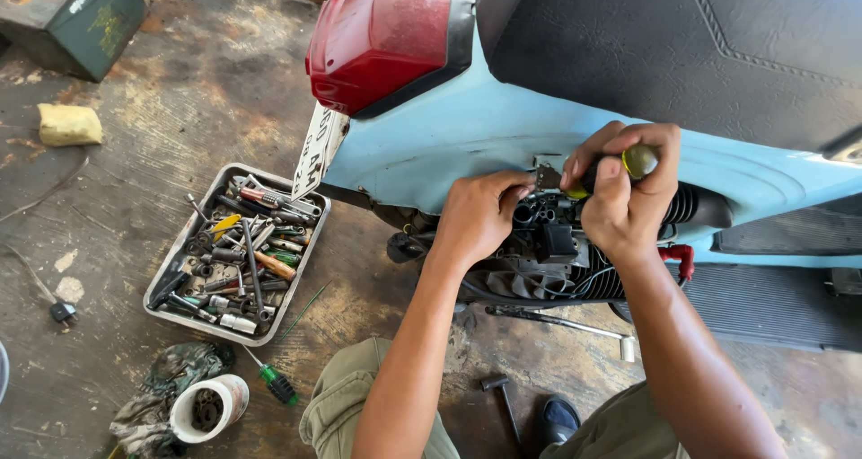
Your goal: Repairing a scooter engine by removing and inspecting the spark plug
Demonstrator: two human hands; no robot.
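I look down at the rear of a light blue motor scooter (467,136) with a red tail light (386,37) and a black seat (682,46). My right hand (628,189) is closed around a screwdriver with a yellow and black handle (639,161), pointed in under the side panel. My left hand (480,216) reaches into the same gap beside it, its fingers on black parts by the engine (548,252). What those fingers grip is hidden.
A metal tray (180,266) full of wrenches, sockets and screwdrivers lies on the stained floor at left. Near it are a green-handled screwdriver (274,383), a white cup (211,407) on a rag, a hammer (503,401), a yellow sponge (69,124) and a green metal box (76,19).
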